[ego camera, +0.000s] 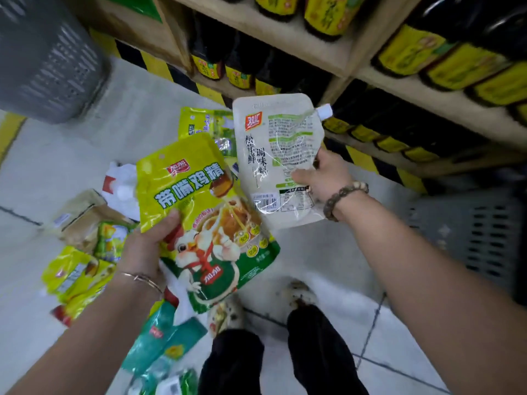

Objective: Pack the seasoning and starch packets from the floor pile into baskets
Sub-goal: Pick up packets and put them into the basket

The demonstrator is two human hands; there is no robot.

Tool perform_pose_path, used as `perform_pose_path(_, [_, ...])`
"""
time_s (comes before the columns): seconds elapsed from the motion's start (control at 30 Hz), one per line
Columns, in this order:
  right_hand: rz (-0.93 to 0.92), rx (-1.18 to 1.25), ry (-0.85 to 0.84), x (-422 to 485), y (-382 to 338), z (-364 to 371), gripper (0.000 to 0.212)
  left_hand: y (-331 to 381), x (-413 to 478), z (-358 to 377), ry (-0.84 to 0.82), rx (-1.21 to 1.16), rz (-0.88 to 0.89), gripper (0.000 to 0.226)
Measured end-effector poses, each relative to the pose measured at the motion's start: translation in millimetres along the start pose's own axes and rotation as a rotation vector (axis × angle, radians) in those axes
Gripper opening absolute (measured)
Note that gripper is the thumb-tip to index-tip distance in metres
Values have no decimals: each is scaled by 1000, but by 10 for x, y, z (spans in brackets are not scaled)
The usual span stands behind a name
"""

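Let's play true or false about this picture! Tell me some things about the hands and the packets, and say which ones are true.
1. The left hand holds a yellow-green packet with a cartoon chicken. True.
2. The right hand is empty. False: it holds a white spouted pouch.
3. Every packet is already packed away. False: a pile lies on the floor.
4. The shelves hold dark bottles with yellow labels. True.

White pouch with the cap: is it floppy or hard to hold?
Probably floppy: the white pouch looks creased where the right hand pinches it. Likely slippery, since its film shines. It seems light, held up by one edge.
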State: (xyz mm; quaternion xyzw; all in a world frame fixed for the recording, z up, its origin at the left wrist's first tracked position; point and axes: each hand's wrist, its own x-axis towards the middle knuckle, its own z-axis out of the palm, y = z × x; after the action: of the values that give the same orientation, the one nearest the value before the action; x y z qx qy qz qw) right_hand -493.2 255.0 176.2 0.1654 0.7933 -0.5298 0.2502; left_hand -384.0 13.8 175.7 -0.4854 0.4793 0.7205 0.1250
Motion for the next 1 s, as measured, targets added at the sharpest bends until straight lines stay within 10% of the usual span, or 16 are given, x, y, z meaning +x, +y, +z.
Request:
perform_pose_path(0.27, [45, 189, 155, -1114, 159, -1335, 31, -10, -1139, 924, -161, 124, 59, 29])
perform_pose_path(0.4, [4, 267, 247, -1633, 426, -2143, 32, -358, -1600, 1566, -283, 217, 70, 66])
perform_pose_path(0.57, [58, 288, 364, -2240, 920, -3167, 28, -1009, -2207, 2448, -373, 281, 104, 24])
perform_pose_path(1.0, [389, -238, 290, -3008, 2453, -4473, 15, -2834, -2804, 3574, -434, 475, 36, 15])
